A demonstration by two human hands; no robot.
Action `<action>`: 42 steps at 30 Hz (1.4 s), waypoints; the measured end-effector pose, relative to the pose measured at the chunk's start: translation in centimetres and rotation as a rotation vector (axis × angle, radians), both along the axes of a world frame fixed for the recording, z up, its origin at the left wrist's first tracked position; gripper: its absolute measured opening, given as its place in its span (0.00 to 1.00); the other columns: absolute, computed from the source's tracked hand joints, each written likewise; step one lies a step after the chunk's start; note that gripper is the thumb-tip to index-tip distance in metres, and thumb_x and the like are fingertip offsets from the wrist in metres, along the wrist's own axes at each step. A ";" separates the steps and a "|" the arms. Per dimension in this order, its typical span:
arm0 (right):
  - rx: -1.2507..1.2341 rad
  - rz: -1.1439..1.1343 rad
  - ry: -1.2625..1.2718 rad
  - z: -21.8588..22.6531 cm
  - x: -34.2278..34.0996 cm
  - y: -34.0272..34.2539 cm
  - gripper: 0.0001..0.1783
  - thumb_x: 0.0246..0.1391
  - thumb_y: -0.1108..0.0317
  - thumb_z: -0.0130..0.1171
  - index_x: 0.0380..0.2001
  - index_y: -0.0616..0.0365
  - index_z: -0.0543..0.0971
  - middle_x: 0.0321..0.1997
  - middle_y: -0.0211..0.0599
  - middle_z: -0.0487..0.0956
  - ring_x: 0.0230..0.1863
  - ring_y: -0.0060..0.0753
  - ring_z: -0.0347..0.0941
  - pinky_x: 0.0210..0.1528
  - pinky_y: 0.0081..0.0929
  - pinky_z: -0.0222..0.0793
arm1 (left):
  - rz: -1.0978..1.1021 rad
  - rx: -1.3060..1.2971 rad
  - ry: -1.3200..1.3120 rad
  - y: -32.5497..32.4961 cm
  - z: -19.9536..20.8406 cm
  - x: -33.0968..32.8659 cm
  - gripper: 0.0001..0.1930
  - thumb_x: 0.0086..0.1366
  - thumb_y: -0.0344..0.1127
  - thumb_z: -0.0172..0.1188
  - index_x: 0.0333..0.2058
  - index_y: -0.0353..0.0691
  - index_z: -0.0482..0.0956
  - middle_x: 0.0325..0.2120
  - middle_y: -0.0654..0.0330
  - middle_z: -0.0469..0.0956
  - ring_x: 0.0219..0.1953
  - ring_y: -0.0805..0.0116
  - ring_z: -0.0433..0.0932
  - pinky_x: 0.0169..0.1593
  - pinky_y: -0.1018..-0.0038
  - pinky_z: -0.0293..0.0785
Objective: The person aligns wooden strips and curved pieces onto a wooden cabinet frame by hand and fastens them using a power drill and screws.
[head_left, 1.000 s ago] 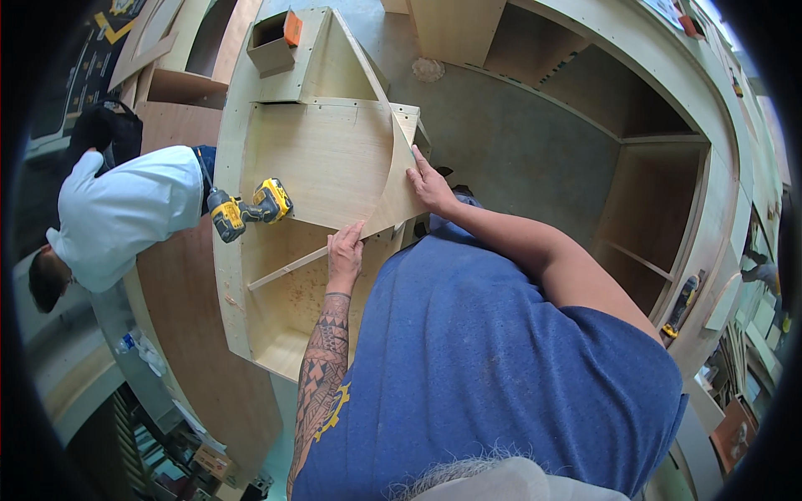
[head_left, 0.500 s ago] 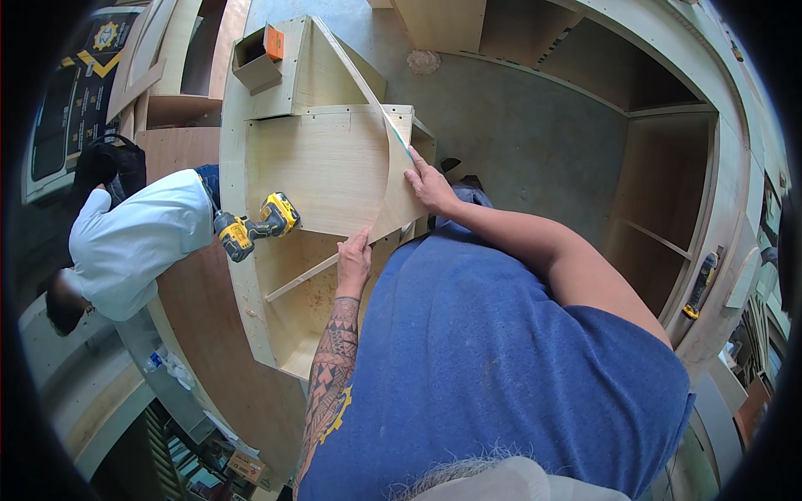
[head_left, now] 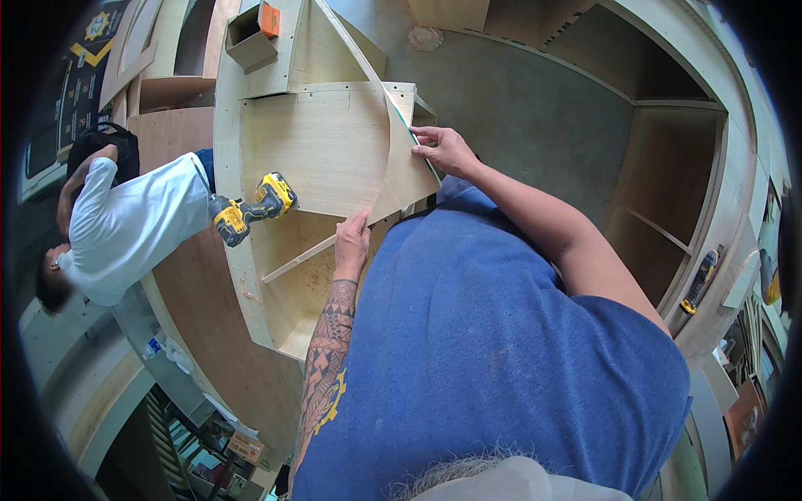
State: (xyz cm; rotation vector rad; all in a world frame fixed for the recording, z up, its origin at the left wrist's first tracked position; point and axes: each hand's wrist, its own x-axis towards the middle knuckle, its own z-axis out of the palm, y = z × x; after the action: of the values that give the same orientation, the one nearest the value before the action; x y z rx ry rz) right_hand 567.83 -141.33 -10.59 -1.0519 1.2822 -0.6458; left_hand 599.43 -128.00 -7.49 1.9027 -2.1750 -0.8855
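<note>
A thin, tapering plywood panel with a curved left outline slants over a wooden cabinet carcass. My left hand grips its lower left corner, the thumb lying on top. At the panel's right edge, my right hand takes hold with thumb and fingertips, beside a greenish line along that edge. The panel's long narrow end reaches up and away to the left. A yellow and black cordless drill lies on the carcass, left of my left hand.
An open cardboard box with an orange end stands on the carcass's far part. At left, a person in a white shirt bends beside a long brown board. More open cabinets stand at right, with a yellow and black tool on their edge.
My right hand has lifted off the panel's face and now pinches its edge. My left hand keeps its hold on the corner. The person at left has raised an arm. The view has shifted slightly.
</note>
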 end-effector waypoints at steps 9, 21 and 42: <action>0.005 -0.026 0.006 -0.5 0.4 0.3 0.30 0.60 0.63 0.70 0.66 0.50 0.81 0.60 0.49 0.85 0.59 0.39 0.84 0.63 0.33 0.77 | -0.007 -0.019 0.008 0.7 -1.8 1.0 0.29 0.63 0.26 0.65 0.63 0.53 0.78 0.50 0.58 0.83 0.54 0.52 0.81 0.67 0.33 0.67; -0.002 0.039 -0.111 0.3 -1.3 1.1 0.32 0.63 0.69 0.61 0.70 0.56 0.75 0.60 0.47 0.85 0.59 0.31 0.80 0.64 0.32 0.74 | 0.048 -0.007 0.048 0.7 -2.1 1.1 0.27 0.60 0.24 0.66 0.59 0.46 0.82 0.47 0.53 0.85 0.51 0.51 0.83 0.63 0.50 0.75; -0.595 -0.158 0.330 -2.4 0.3 12.6 0.12 0.62 0.66 0.67 0.47 0.54 0.86 0.43 0.41 0.87 0.44 0.47 0.85 0.47 0.38 0.81 | -0.013 -0.058 -0.008 0.1 -0.8 0.4 0.21 0.65 0.27 0.64 0.57 0.40 0.82 0.51 0.45 0.84 0.53 0.43 0.83 0.57 0.57 0.80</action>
State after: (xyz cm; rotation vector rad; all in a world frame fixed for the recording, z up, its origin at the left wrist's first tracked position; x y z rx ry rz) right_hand 568.17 -128.77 -13.01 -1.6023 1.5082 -1.0448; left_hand 599.81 -127.92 -8.28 1.8711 -2.1950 -0.8084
